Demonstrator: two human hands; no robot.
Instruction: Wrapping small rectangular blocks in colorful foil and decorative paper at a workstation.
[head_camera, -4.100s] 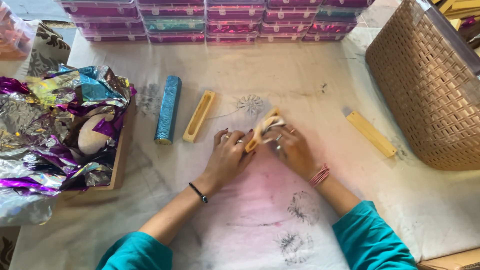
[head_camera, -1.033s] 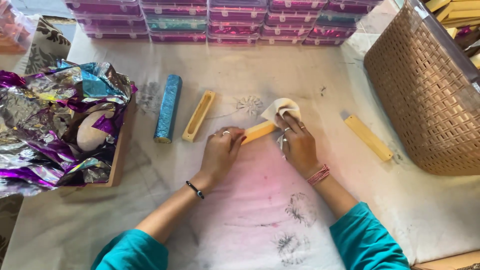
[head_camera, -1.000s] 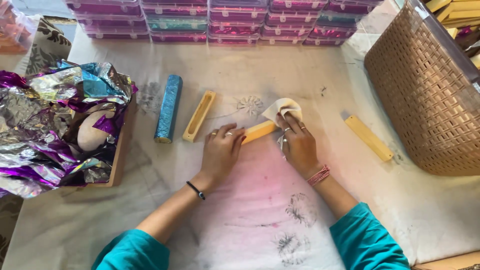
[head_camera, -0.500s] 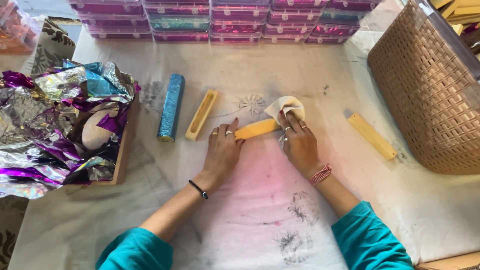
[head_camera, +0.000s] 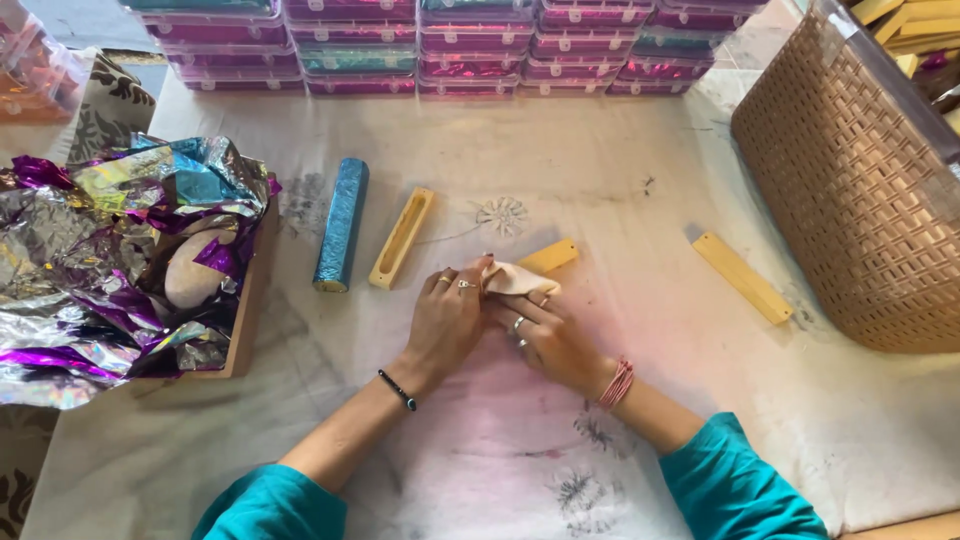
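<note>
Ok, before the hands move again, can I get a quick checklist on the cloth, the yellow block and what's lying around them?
1. Left hand on the small cream cloth: ok.
2. Right hand on the cloth: ok.
3. Cloth covers the near end of the yellow wooden block: ok.
4. Slotted yellow wooden holder lies apart from both hands: ok.
5. Blue foil-wrapped stick apart: ok.
6. Block face under the cloth: cannot tell.

I'm seeing a cream cloth (head_camera: 515, 279) over a yellow wooden stick (head_camera: 548, 256), a glittery blue tube (head_camera: 341, 224), crumpled purple-silver foil (head_camera: 90, 270), and a tan woven basket (head_camera: 860, 200).
</note>
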